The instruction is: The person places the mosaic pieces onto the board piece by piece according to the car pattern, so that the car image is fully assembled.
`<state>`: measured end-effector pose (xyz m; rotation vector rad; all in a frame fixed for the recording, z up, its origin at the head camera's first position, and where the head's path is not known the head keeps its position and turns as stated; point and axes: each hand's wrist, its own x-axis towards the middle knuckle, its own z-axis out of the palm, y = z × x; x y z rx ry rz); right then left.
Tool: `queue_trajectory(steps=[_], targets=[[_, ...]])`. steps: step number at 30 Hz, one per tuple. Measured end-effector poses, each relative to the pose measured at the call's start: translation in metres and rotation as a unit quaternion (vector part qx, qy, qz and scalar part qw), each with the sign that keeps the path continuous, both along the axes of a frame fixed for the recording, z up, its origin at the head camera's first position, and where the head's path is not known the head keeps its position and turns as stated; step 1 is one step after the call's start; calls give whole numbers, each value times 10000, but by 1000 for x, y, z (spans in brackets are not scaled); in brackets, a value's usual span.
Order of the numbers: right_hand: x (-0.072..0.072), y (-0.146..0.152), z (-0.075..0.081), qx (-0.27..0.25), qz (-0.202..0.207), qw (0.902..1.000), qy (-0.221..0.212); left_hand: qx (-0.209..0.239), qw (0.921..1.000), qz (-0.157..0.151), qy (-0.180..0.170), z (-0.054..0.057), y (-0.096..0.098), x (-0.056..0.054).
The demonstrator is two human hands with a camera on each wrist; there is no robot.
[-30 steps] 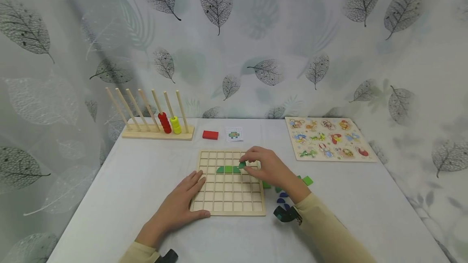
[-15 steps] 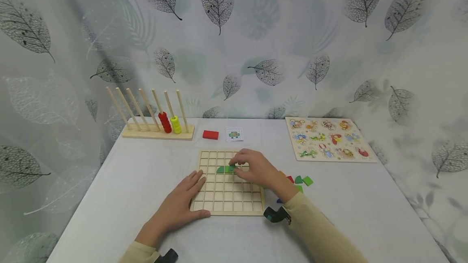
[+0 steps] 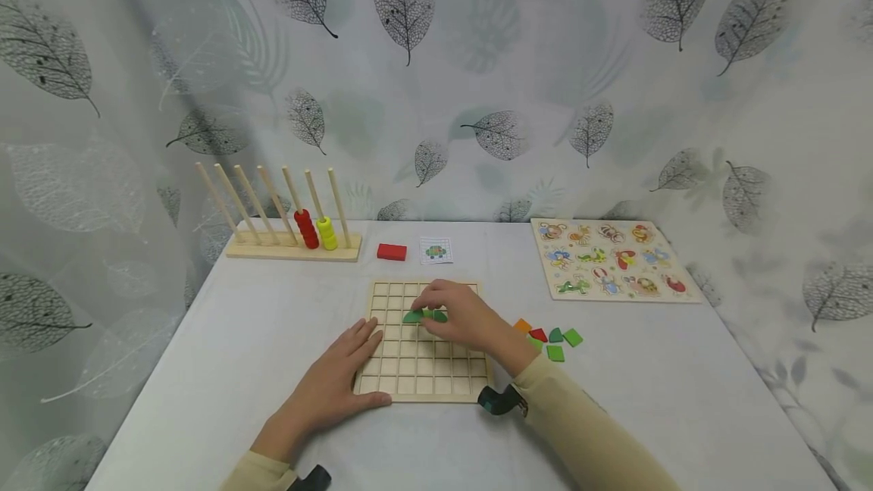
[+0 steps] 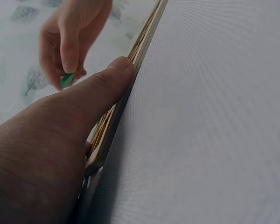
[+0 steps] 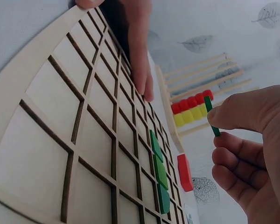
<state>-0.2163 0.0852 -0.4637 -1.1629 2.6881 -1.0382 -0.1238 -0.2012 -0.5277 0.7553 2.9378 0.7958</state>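
Note:
My left hand (image 3: 337, 373) rests against the front left corner of a wooden grid board (image 3: 416, 366), thumb along the near edge and fingers reaching onto the left side. Above the board, my right hand (image 3: 460, 313) pinches a thin dark green piece (image 5: 212, 116) between thumb and fingertip, held clear of the grid in the right wrist view. In one row of the grid sit a light green square (image 5: 160, 171) and, on either side of it, dark green curved pieces (image 5: 164, 198). The right fingers partly cover this row in the head view.
Loose pieces lie right of the board, among them an orange one (image 3: 522, 325) and a light green square (image 3: 555, 353). Behind stand a peg rack (image 3: 293, 251) with red and yellow beads, a red block (image 3: 392, 251) and a picture card (image 3: 436, 250). An insect puzzle board (image 3: 617, 260) lies back right.
My right hand has moved left across the board with the dark green piece in its fingers, and the forearm now covers the blue pieces. The left hand has stayed in place.

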Motion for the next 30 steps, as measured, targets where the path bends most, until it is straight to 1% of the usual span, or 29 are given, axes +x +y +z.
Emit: queue_trajectory(steps=[4,10,15,20,30], targets=[[0,-6,-1,48,37,10000,8,18,10000,-8,0,0,0,1],[-1,-13,-6,50,157,9998,143,-17,10000,1,1,-1,-1,0],[-2,-19,-9,141,117,9997,161,-32,10000,-3,-9,-1,0,0],[-1,-23,-11,226,87,9997,61,-67,10000,6,-23,-2,0,-1],[-2,-34,-17,434,104,9989,124,-71,9999,22,-73,-1,0,0]])
